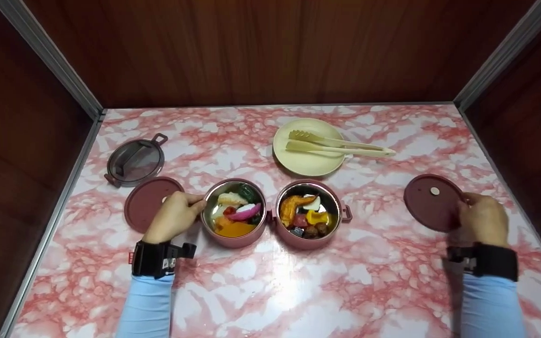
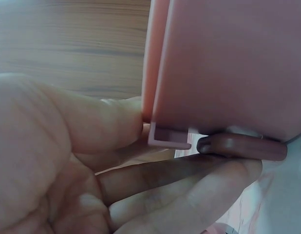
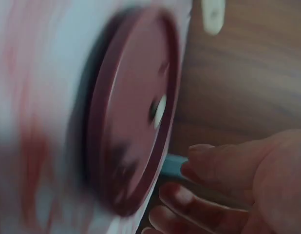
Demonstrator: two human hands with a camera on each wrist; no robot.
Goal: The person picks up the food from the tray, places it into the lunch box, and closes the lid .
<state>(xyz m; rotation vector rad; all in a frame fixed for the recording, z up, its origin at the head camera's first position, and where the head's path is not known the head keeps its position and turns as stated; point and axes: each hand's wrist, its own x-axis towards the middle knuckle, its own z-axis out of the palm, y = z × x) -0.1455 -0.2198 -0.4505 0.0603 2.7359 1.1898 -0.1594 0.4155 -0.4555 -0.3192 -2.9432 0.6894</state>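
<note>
Two pink pots stand side by side in the head view. The left pot contains several food pieces, among them a purple onion piece and a flat orange piece. My left hand grips this pot at its left side; in the left wrist view the thumb presses its wall while other fingers lie under the handle. A chicken wing and a yellow pepper piece lie in the right pot. Beside the right maroon lid is my right hand, its fingers loosely bent and apart from the lid.
Partly behind my left hand lies another maroon lid. A glass lid is farther back. Pale tongs rest across a cream plate behind the pots. Wooden walls enclose the table.
</note>
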